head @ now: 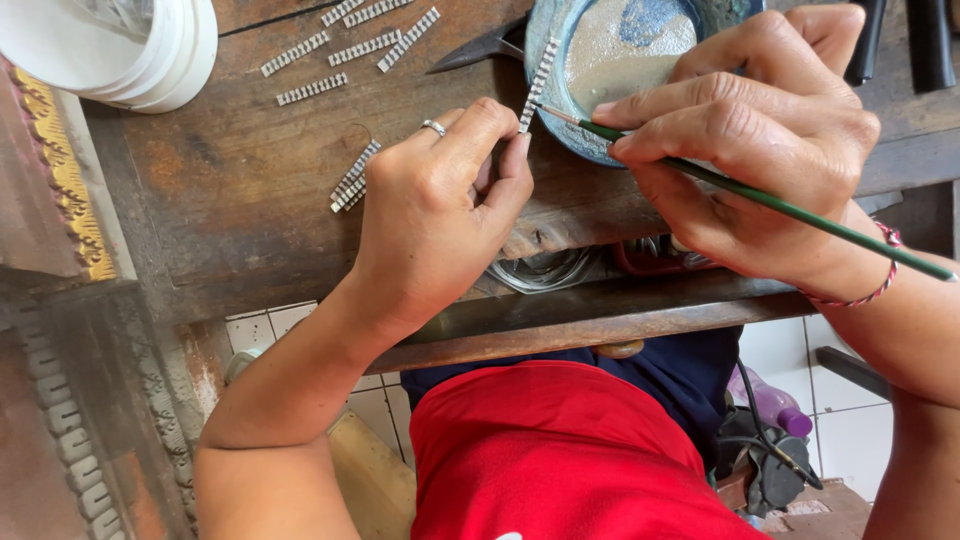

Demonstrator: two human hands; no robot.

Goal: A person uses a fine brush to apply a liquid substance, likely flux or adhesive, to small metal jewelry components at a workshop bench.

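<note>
At the bench's front edge, left hand (440, 215) pinches a silver strip (538, 85). Right hand (750, 150) fingers grip a green brush (770, 203) beside the bowl (560, 110)

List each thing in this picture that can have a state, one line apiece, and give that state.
left hand: pinching a silver strip, ring on one finger
held silver strip: upright over the bowl's rim, brush tip against it
right hand: gripping the brush like a pen
green brush: slanted, tip at the strip
blue bowl: holds pale grey liquid
loose silver strips: lying flat on the workbench
white tub: at the bench corner, contents unclear
</note>
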